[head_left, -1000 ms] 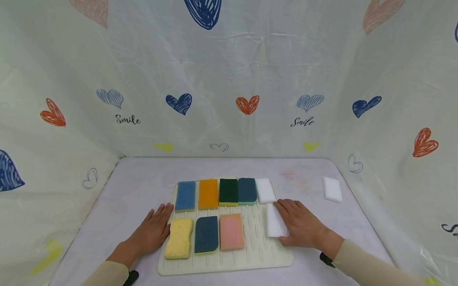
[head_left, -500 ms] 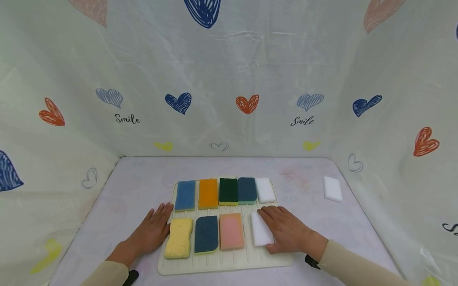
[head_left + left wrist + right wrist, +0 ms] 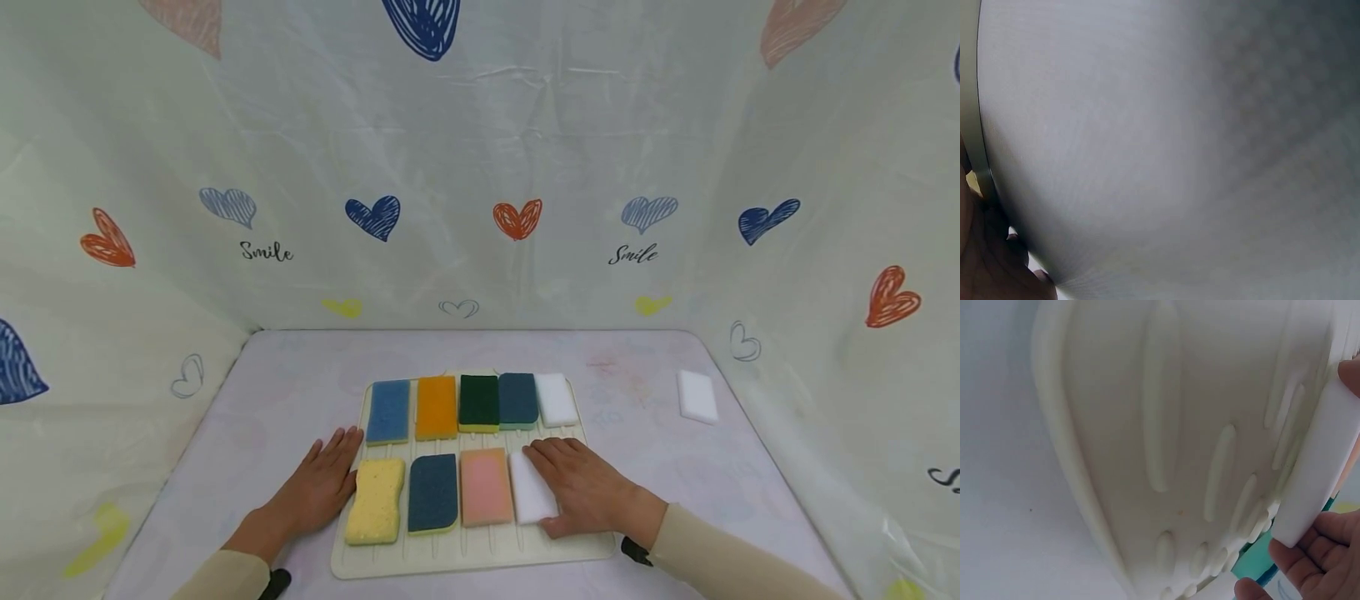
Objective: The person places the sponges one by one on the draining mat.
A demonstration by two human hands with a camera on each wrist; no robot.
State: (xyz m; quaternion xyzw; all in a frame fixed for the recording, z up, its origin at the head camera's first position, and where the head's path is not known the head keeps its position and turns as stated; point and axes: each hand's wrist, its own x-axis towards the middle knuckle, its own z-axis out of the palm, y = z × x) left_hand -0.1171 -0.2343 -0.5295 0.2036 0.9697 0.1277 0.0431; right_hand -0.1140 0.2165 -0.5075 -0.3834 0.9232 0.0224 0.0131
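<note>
My right hand (image 3: 585, 490) holds a white sponge (image 3: 531, 492) by its two ends on a cream ribbed tray (image 3: 480, 560). In the right wrist view the thumb sits at one end of this white sponge (image 3: 1319, 469) and the fingers at the other. The white sponge lies directly right of a pink sponge (image 3: 486, 487). My left hand (image 3: 318, 487) rests with straight fingers at the tray's left edge, near a yellow sponge (image 3: 375, 502). The left wrist view is mostly a grey blur, with part of the left hand (image 3: 997, 262) in its lower corner.
A dark blue sponge (image 3: 432, 493) lies in the front row. Behind it are blue (image 3: 388, 411), orange (image 3: 437, 407), dark green (image 3: 478, 402), teal (image 3: 517, 400) and white (image 3: 557, 400) sponges. Another white sponge (image 3: 697, 396) lies on the table at right. A heart-print curtain (image 3: 465, 150) surrounds the table.
My right hand has slid the white sponge leftward and a little nearer, from the tray's right edge up to the pink sponge. The left hand has stayed put.
</note>
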